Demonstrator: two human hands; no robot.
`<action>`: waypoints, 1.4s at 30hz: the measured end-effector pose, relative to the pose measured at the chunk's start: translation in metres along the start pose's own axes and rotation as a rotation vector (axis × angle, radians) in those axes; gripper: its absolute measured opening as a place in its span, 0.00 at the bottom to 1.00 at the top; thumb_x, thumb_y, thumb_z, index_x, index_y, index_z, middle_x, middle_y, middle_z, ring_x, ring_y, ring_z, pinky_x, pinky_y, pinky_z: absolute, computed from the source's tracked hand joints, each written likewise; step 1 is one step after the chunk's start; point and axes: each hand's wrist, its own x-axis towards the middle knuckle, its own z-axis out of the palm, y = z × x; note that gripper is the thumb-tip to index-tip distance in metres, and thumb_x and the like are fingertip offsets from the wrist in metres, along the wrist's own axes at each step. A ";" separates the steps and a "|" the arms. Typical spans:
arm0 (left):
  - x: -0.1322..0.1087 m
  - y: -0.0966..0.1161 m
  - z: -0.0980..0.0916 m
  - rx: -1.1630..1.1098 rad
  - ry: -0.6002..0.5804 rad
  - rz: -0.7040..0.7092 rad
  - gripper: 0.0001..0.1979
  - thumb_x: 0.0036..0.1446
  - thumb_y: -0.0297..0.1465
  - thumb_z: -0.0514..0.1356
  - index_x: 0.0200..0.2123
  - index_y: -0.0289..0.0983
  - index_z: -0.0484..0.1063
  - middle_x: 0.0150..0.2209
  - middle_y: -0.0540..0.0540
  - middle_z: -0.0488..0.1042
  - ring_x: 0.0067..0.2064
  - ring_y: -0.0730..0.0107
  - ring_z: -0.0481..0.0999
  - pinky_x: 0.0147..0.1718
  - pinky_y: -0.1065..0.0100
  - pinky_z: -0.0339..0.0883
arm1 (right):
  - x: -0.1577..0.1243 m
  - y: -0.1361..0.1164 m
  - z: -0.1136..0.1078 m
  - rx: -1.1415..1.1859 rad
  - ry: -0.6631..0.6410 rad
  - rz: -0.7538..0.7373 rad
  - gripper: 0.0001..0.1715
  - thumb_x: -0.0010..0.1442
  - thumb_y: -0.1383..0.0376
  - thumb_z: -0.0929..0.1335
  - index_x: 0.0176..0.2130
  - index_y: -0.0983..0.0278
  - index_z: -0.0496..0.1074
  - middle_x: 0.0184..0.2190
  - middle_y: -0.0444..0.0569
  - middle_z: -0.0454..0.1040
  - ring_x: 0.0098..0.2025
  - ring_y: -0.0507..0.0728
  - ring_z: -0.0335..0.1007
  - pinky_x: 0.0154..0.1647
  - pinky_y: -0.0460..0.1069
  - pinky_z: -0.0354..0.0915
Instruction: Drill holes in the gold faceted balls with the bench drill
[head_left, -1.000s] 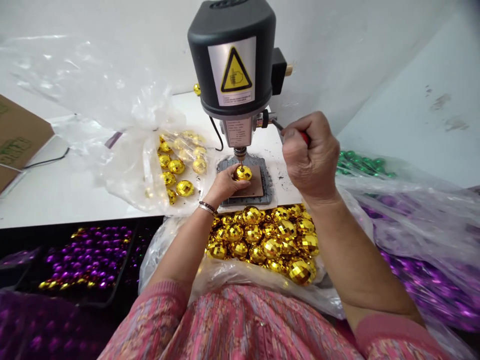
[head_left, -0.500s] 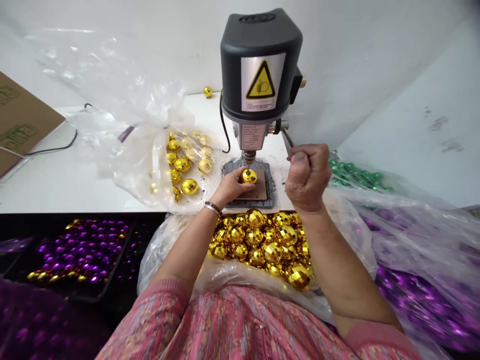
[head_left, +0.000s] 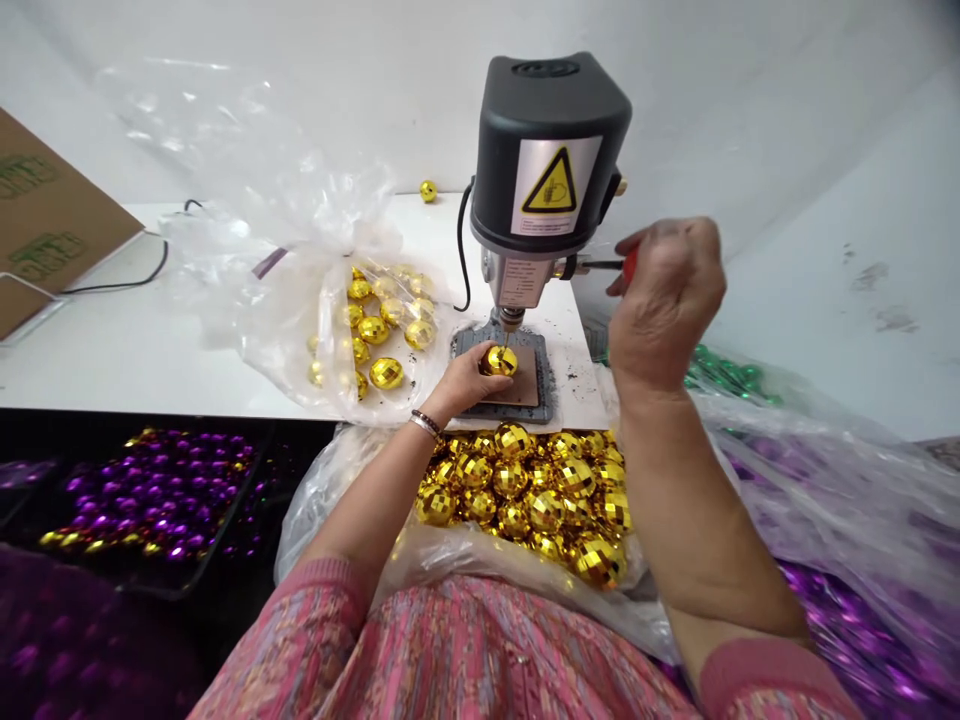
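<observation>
A small black bench drill (head_left: 551, 170) stands on the white table (head_left: 135, 350). My left hand (head_left: 465, 382) pinches a faceted gold ball (head_left: 499, 360) on the drill's base plate (head_left: 536, 385), right under the drill bit. My right hand (head_left: 664, 300) is closed round the red-tipped feed lever (head_left: 619, 265) at the drill's right side, raised to about the height of the chuck. In my lap lies an open clear bag with several gold balls (head_left: 532, 490).
A second clear bag with several gold balls (head_left: 375, 335) lies on the table left of the drill. One loose gold ball (head_left: 428, 190) sits near the wall. A cardboard box (head_left: 45, 225) stands far left. Trays and bags of purple beads (head_left: 157, 495) and green beads (head_left: 724, 370) surround me.
My right hand pulled the lever down, then let it rise again. My left hand has kept the gold ball under the bit. The view has shifted left.
</observation>
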 end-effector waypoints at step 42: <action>-0.002 0.011 -0.015 -0.110 0.030 -0.196 0.26 0.58 0.36 0.65 0.58 0.32 0.69 0.40 0.41 0.79 0.27 0.74 0.77 0.24 0.74 0.63 | 0.001 -0.005 -0.010 0.002 -0.134 0.042 0.25 0.72 0.47 0.56 0.32 0.61 0.60 0.27 0.41 0.62 0.28 0.47 0.62 0.35 0.47 0.63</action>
